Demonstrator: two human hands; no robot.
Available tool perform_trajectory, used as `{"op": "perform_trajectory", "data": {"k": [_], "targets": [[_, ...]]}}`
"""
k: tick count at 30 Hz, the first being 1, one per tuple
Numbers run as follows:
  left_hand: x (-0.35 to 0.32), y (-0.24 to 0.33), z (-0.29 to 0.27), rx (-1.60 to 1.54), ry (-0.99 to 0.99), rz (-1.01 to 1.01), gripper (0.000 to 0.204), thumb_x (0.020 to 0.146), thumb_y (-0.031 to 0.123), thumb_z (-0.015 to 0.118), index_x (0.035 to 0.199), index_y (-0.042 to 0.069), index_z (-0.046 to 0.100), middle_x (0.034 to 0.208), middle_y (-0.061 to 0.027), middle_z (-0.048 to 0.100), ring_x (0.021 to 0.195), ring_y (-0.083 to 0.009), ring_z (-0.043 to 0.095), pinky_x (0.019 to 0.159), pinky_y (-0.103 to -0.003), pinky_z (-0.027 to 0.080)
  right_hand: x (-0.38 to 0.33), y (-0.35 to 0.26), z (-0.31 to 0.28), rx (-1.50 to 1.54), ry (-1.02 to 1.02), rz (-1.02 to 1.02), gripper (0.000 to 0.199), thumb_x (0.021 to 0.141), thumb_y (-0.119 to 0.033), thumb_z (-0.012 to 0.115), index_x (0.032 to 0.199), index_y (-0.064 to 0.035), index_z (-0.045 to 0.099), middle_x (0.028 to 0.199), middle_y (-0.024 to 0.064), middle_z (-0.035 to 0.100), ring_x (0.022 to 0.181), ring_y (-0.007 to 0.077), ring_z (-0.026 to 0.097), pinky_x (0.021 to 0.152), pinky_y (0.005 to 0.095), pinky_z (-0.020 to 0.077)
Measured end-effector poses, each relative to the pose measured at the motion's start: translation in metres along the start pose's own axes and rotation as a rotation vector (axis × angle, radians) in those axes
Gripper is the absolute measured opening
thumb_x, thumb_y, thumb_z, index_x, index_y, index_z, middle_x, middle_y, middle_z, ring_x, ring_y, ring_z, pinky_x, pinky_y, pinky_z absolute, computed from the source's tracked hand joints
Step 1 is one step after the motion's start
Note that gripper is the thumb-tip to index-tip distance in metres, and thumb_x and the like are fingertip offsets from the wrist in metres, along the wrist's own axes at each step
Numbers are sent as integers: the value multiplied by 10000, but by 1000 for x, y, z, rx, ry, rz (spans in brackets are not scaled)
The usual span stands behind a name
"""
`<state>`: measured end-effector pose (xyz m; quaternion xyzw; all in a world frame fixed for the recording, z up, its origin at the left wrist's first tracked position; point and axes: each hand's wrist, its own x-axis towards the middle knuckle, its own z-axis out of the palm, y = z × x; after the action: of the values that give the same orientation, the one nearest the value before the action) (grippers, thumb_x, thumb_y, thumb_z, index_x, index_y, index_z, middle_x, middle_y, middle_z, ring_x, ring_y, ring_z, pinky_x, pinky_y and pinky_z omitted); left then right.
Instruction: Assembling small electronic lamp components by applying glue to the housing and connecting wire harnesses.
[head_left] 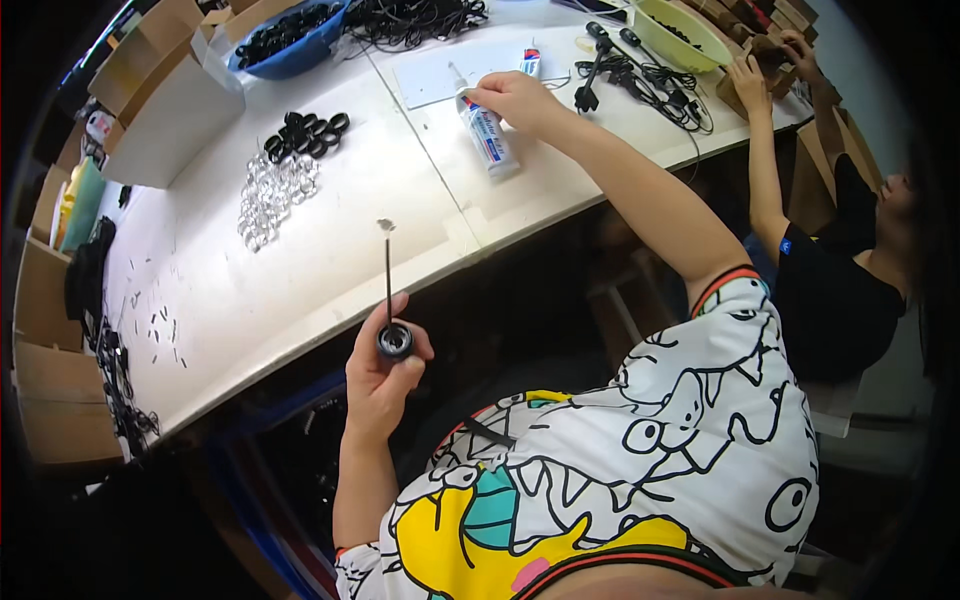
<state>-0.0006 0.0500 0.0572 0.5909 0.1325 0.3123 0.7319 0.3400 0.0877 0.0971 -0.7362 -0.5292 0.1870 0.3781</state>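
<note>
My left hand (376,375), near the table's front edge, has its fingers closed round a small black round housing (395,341). Its open end shows a grey inside, and a thin black stem (388,265) appears to run up from it toward the table. Over the table, my right hand (518,100) pinches a white, blue and red glue tube (489,138) near its nozzle end. The tube points away from me, its wide flat end toward me. Beyond that hand lies a second, similar tube (530,62) on a pale blue sheet (430,75).
Black rings (308,135) and clear round pieces (272,200) lie in piles left of the tube. Black cabled parts (640,85) lie at right. A blue basin (285,62) and a yellow-green basin (665,48) stand behind. At right, a co-worker's hand (750,85) touches a cardboard box.
</note>
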Motion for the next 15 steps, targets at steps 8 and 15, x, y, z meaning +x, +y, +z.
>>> {"op": "perform_trajectory", "data": {"k": [8, 15], "targets": [[-2, 17, -1, -27, 71, 34, 680, 783, 253, 613, 1315, 9, 268, 838, -53, 463, 646, -77, 391, 537, -173, 294, -6, -34, 10, -495, 135, -149, 401, 831, -434, 468, 931, -59, 570, 884, 118, 613, 868, 269, 568, 747, 367, 434], [7, 31, 11, -163, 100, 107, 678, 812, 253, 576, 1332, 17, 210, 807, -34, 422, 588, -76, 294, 527, -196, 262, -149, -52, 92, 3, -796, -367, 442, 736, -208, 616, 1119, -45, 467, 1026, 175, 544, 968, 327, 519, 843, 375, 405]]}}
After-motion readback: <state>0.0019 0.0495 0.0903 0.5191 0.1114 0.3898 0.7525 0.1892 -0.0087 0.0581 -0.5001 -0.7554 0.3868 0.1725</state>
